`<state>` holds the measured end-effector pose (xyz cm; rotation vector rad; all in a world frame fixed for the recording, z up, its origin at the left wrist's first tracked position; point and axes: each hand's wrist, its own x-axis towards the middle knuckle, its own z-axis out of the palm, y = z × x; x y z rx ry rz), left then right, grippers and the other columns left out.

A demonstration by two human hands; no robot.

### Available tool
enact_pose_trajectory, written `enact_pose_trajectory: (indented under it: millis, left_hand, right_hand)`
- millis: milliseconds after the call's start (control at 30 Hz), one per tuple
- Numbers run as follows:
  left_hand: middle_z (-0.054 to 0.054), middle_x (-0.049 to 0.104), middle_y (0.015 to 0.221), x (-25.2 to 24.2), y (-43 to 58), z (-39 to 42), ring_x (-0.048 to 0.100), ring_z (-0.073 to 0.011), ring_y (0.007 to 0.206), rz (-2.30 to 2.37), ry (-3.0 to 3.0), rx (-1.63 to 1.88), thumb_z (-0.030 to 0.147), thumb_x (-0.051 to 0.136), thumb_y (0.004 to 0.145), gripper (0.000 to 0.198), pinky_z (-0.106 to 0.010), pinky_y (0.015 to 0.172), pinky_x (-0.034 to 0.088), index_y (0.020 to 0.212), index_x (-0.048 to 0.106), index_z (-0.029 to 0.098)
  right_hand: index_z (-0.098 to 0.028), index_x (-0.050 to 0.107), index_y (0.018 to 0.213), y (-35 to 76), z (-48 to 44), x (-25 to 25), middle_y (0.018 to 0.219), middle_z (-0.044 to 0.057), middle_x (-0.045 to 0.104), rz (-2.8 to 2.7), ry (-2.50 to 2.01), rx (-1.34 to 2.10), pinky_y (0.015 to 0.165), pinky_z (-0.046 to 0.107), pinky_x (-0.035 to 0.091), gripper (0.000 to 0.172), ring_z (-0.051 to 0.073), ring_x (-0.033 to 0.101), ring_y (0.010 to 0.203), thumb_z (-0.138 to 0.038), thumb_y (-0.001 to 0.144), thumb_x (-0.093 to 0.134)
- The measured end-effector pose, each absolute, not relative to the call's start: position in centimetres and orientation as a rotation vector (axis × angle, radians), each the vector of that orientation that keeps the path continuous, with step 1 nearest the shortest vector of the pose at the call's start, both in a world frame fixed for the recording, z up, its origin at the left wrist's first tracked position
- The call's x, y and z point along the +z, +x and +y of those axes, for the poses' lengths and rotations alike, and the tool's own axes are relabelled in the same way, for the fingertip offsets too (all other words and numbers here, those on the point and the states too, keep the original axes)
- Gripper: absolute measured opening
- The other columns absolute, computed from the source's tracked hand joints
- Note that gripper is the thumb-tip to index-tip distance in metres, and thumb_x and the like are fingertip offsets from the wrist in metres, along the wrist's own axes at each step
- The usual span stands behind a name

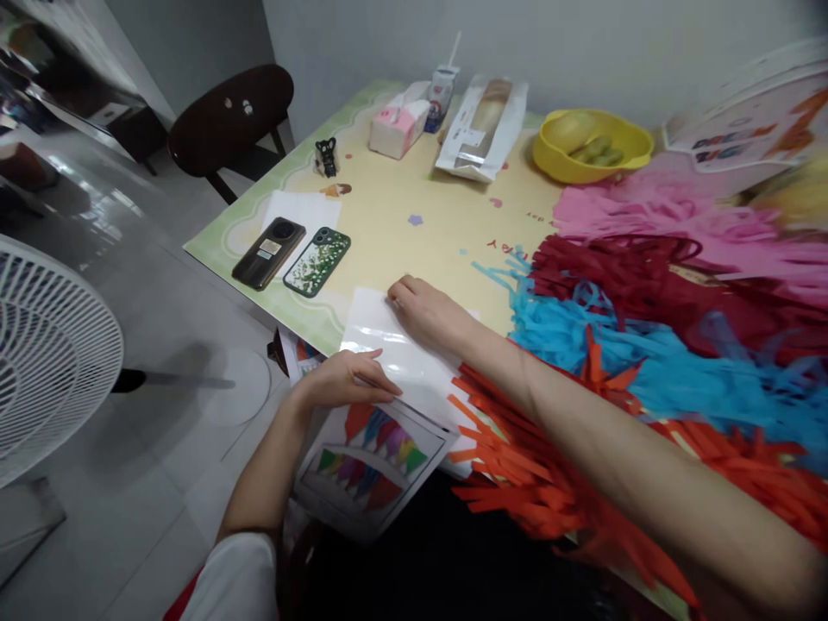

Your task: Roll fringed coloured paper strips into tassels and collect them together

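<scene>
- Flag picture sheet (375, 470): it tips down over the near edge of the table (440, 254), right in front of the person. It has little flags in many colors. It looks shiny, so it may be inside a clear bag, but I cannot tell for sure.
- The left hand (342, 379) lies across the top edge of the sheet. Its thumb sticks up, a bit away from the fingers. The hand may rest there so the sheet does not slide off, since so much of it hangs down.
- The right hand (423, 310) is on the far part of a shiny white sheet (423, 384). Its fingers are curled in. I cannot tell if they pinch anything, because the tips are hard to see. Maybe it holds that end flat.
- The white sheet lies flat on the table, just past the flag picture. I cannot tell if the two are joined.
- Orange fringe (523, 483) lies close on the right, under the right arm. Blue fringe (582, 332) comes next, then dark red fringe (711, 297). They look lined up by color, maybe so they do not mix.
- Two phones, a dark phone (266, 259) and a flowery phone (316, 261), lie near the left edge, perhaps put aside to leave room for the hands.
</scene>
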<state>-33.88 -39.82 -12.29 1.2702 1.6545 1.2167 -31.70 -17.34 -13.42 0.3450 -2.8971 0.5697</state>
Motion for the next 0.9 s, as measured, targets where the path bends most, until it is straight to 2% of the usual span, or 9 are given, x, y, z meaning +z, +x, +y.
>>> enact_pose_trajectory:
  millis: [200, 367, 567, 633, 733, 800, 900]
  left_hand:
    - [-0.003, 0.081, 0.090, -12.1, -33.9, -39.8, 0.074, -0.0134, 0.077, 1.659, 1.240, 1.238, 0.028, 0.074, 0.083, 0.015, -0.044, 0.126, 0.027, 0.093, 0.082, 0.020]
    - [-0.004, 0.081, 0.090, -11.9, -33.8, -39.8, 0.075, -0.0149, 0.078, 1.661, 1.190, 1.249, 0.031, 0.076, 0.082, 0.016, -0.045, 0.126, 0.026, 0.091, 0.082, 0.019]
    - [-0.004, 0.081, 0.092, -11.8, -33.7, -39.9, 0.076, -0.0174, 0.079, 1.705, 1.082, 1.255, 0.038, 0.078, 0.078, 0.023, -0.048, 0.126, 0.025, 0.090, 0.083, 0.018]
    - [-0.005, 0.081, 0.092, -11.6, -34.1, -39.9, 0.076, -0.0204, 0.086, 1.742, 1.007, 1.248, 0.039, 0.079, 0.076, 0.026, -0.048, 0.126, 0.025, 0.090, 0.083, 0.017]
    - [-0.005, 0.081, 0.092, -10.9, -36.0, -39.5, 0.072, -0.0269, 0.108, 1.810, 0.927, 1.200, 0.040, 0.080, 0.073, 0.030, -0.045, 0.126, 0.025, 0.091, 0.083, 0.016]
    - [-0.007, 0.081, 0.093, -10.3, -38.2, -38.6, 0.070, -0.0293, 0.114, 1.846, 0.918, 1.169, 0.040, 0.082, 0.070, 0.030, -0.044, 0.124, 0.029, 0.089, 0.083, 0.016]
    - [-0.011, 0.080, 0.091, -9.0, -42.1, -36.3, 0.074, -0.0292, 0.098, 1.900, 0.902, 1.144, 0.037, 0.085, 0.064, 0.031, -0.045, 0.110, 0.046, 0.084, 0.083, 0.013]
  right_hand:
    - [-0.015, 0.059, 0.104, -32.4, -17.0, -13.6, 0.102, 0.013, 0.059, -2.902, 0.340, 0.627, 0.082, 0.034, 0.046, 0.023, 0.023, 0.055, 0.089, -0.008, 0.093, 0.039]
    - [-0.015, 0.059, 0.101, -33.0, -16.8, -13.8, 0.099, 0.013, 0.060, -2.887, 0.343, 0.760, 0.082, 0.033, 0.044, 0.024, 0.022, 0.054, 0.086, -0.003, 0.087, 0.042]
    - [-0.019, 0.058, 0.089, -32.9, -17.4, -13.3, 0.083, 0.009, 0.062, -2.762, 0.275, 1.052, 0.083, 0.035, 0.042, 0.018, 0.024, 0.054, 0.085, -0.005, 0.080, 0.050]
    - [-0.020, 0.057, 0.090, -33.1, -17.3, -12.9, 0.077, 0.006, 0.061, -2.664, 0.171, 1.176, 0.079, 0.035, 0.042, 0.017, 0.023, 0.054, 0.081, -0.008, 0.078, 0.052]
    - [-0.022, 0.051, 0.099, -33.6, -15.9, -11.8, 0.077, 0.002, 0.060, -2.437, -0.044, 1.379, 0.071, 0.032, 0.043, 0.022, 0.019, 0.055, 0.073, -0.017, 0.078, 0.051]
    - [-0.023, 0.046, 0.102, -33.8, -14.2, -10.8, 0.079, 0.001, 0.060, -2.258, -0.177, 1.497, 0.068, 0.030, 0.044, 0.025, 0.017, 0.056, 0.071, -0.023, 0.077, 0.050]
    - [-0.025, 0.041, 0.102, -32.9, -11.8, -9.1, 0.079, -0.001, 0.059, -2.041, -0.310, 1.622, 0.063, 0.027, 0.042, 0.034, 0.016, 0.056, 0.069, -0.031, 0.072, 0.054]
